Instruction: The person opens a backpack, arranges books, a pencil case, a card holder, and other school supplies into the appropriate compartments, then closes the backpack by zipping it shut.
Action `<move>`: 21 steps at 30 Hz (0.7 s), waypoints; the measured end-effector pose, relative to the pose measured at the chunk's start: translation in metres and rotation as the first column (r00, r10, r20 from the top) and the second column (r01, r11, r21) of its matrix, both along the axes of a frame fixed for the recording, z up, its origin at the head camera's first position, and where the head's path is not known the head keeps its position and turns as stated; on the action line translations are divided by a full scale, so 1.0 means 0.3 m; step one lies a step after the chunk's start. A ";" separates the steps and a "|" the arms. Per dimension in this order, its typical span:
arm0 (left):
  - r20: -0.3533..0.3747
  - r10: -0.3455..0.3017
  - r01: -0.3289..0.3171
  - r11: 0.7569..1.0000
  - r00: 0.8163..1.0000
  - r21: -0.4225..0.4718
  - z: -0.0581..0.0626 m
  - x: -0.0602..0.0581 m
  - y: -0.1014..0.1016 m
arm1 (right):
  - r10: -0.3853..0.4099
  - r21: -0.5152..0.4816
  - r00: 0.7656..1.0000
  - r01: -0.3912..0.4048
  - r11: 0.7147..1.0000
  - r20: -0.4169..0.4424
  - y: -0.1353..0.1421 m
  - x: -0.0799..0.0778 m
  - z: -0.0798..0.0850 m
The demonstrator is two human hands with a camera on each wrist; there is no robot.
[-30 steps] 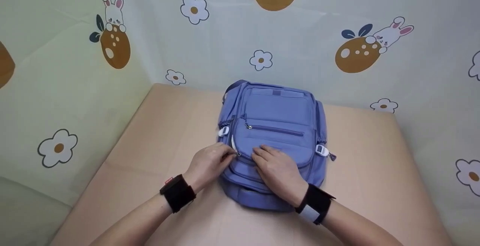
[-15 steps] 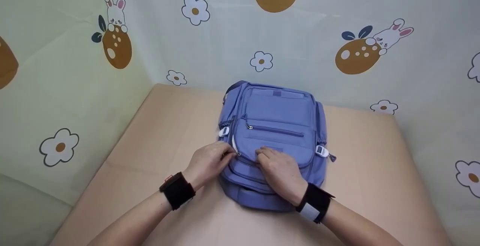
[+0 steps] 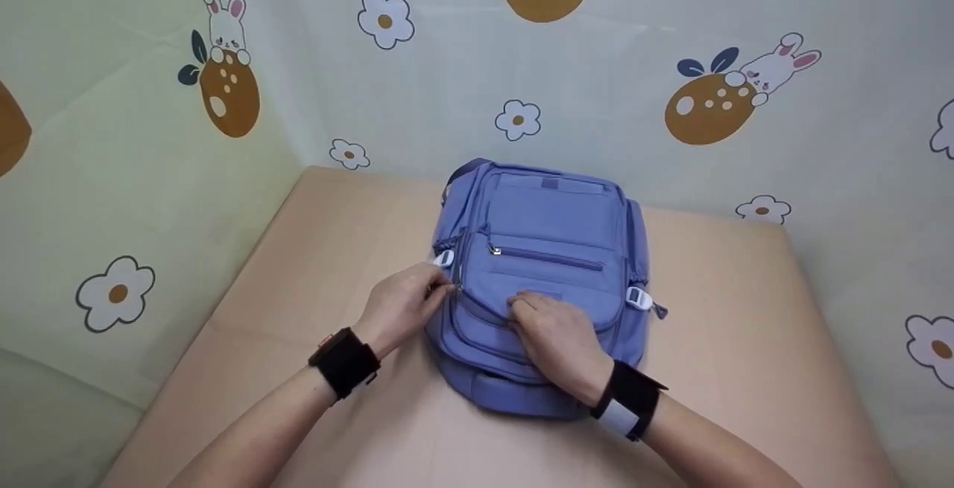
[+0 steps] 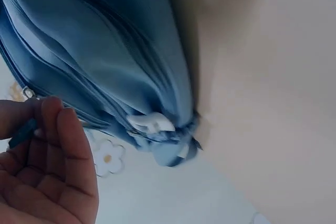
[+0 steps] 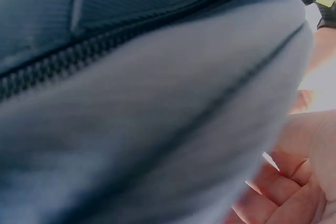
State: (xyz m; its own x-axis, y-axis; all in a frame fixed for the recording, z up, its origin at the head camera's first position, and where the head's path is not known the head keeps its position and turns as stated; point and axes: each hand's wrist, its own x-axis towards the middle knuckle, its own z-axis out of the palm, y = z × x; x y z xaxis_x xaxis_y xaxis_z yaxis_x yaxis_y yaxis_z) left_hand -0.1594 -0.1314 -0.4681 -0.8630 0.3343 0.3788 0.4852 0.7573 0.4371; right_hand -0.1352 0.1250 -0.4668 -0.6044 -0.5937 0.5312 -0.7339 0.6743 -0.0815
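Note:
A blue backpack (image 3: 555, 212) lies with its front up. My left hand (image 3: 399, 302) pinches a zipper pull (image 4: 22, 134) at the left side of the front pocket; the metal slider (image 4: 28, 93) shows just beyond the fingertips in the left wrist view. My right hand (image 3: 560, 335) grips the front pocket's lower edge with curled fingers, its thumb hidden in the head view. Close up in the right wrist view are dark zipper teeth (image 5: 63, 64) and blurred fabric. A second, short zipper (image 3: 551, 258) crosses the front above both hands.
The bag rests on a pale peach tabletop (image 3: 298, 249), with a patterned cloth (image 3: 447, 71) of rabbits and flowers behind it and at the left. White buckles (image 3: 639, 297) sit on both sides of the bag. Each wrist wears a black band (image 3: 344, 365).
My left hand has drawn the zipper pull up and left along the pocket's side, and the white gap there has narrowed. My right fingers have shifted slightly right and curled more.

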 end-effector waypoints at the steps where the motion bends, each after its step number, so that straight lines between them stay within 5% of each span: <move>1: -0.004 0.008 -0.008 1.000 1.000 0.001 0.001 -0.007 -0.002 | 0.002 -0.002 1.000 -0.002 1.000 0.000 0.001 0.000 0.000; 9: 0.040 0.005 -0.004 1.000 0.999 -0.010 0.017 -0.028 -0.003 | -0.003 0.070 0.999 0.000 0.998 0.053 0.011 0.003 0.016; 15: 0.058 0.007 -0.006 1.000 0.998 -0.013 0.014 -0.025 -0.007 | 0.038 0.199 0.981 -0.077 0.977 0.191 0.036 0.009 0.096; 21: 0.054 0.007 -0.007 1.000 0.999 -0.017 0.008 -0.027 -0.005 | 0.060 0.262 0.980 -0.109 0.959 0.188 0.012 -0.024 0.180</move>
